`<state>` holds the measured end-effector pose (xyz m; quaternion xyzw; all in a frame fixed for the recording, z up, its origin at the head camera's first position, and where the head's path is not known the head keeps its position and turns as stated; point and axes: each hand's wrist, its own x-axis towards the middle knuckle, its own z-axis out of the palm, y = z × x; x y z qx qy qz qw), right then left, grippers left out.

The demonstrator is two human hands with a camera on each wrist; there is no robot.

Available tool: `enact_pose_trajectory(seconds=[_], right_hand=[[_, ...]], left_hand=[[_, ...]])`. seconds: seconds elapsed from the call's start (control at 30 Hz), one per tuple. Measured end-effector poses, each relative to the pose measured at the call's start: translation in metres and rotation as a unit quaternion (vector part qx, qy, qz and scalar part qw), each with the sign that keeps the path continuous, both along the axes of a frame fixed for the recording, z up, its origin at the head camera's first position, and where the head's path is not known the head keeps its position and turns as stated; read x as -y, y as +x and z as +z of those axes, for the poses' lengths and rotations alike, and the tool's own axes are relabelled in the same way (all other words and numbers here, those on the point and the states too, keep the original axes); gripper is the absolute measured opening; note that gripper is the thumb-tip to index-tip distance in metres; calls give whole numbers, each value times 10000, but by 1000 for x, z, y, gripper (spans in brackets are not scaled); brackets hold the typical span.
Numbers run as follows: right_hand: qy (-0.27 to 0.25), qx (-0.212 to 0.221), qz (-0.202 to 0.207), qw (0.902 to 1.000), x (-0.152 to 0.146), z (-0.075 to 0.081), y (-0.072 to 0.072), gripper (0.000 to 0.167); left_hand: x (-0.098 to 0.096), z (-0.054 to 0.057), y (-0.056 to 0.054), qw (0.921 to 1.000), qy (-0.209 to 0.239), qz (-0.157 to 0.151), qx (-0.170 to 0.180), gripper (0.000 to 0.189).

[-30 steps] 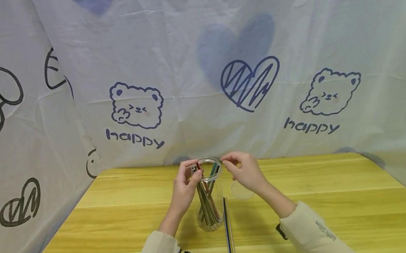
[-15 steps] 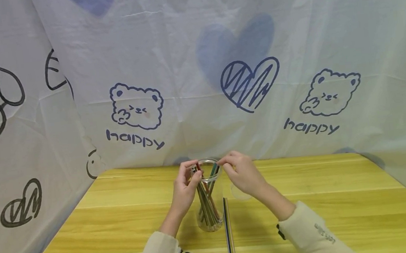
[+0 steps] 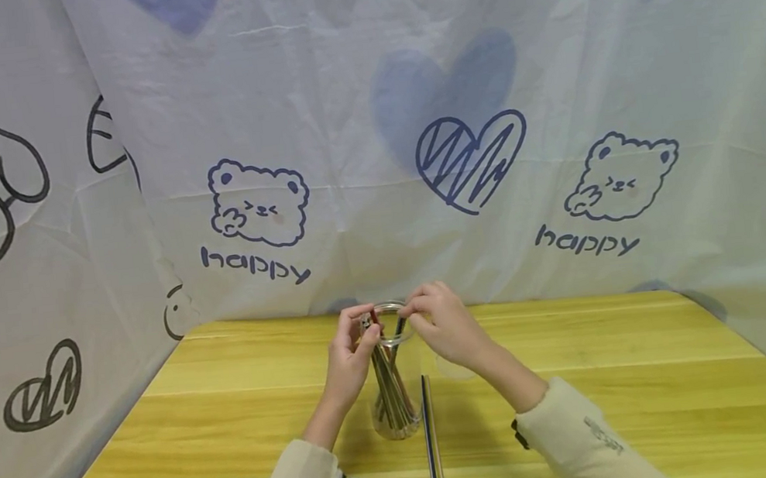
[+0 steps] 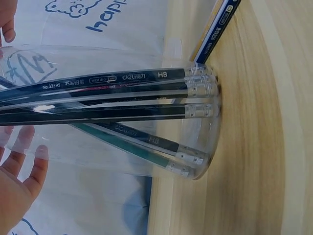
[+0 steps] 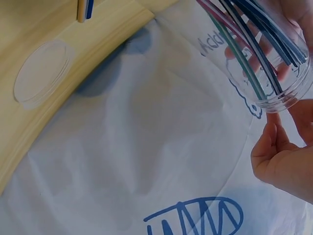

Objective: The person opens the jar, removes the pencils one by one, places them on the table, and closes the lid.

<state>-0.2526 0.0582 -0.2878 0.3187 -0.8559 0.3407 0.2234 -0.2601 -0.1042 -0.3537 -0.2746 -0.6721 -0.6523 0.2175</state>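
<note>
Two hands meet at the mouth of a clear plastic jar [image 3: 392,378] standing upright near the middle of the wooden table [image 3: 614,370] in the head view: the left hand [image 3: 348,359] has its fingers curled on the left side of the rim, gripping it, and the right hand [image 3: 445,330] pinches at a pencil end at the rim's right side. Several pencils [image 3: 390,386] already stand inside the jar, while two loose pencils [image 3: 433,444] lie side by side on the table just right of it, and a clear round lid [image 3: 454,368] lies flat beyond the right wrist, apart from the jar. From the left wrist, the jar [image 4: 122,112] shows its base on the table with the eraser ends of the pencils [image 4: 146,93] pressed into it, the left fingers [image 4: 29,166] wrapping the wall. From the right wrist, the jar's open rim [image 5: 288,98] shows pencil tips [image 5: 244,44] fanned inside, the right fingers [image 5: 274,142] close together just below it; the lid [image 5: 41,73] lies on the table. Judging by this, most pencils are in, two are left out, and the jar is not capped.
</note>
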Motion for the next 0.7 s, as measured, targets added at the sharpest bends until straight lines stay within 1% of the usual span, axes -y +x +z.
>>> enact_pose_trajectory(seconds=[0.07, 0.2, 0.33, 0.43, 0.57, 0.7], right_hand=[[-1, 52, 57, 10000, 1, 0, -1, 14], [33, 37, 132, 9999, 5, 0, -4, 12], [11, 235, 35, 9997, 7, 2, -4, 9], [-26, 395, -149, 9991, 9, 4, -3, 5], [-58, 497, -348, 9981, 11, 5, -3, 3], [-113, 544, -400, 9977, 11, 4, -4, 3]], left_hand=[[1, -6, -6, 10000, 14, -12, -42, 29], [1, -9, -8, 9999, 14, 17, -156, 29], [-1, 1, 3, 9999, -24, 86, -98, 28], [-1, 2, 4, 10000, -5, 64, -28, 28], [1, -10, -9, 10000, 50, -21, -78, 29], [2, -12, -11, 9998, 28, -49, -174, 29]])
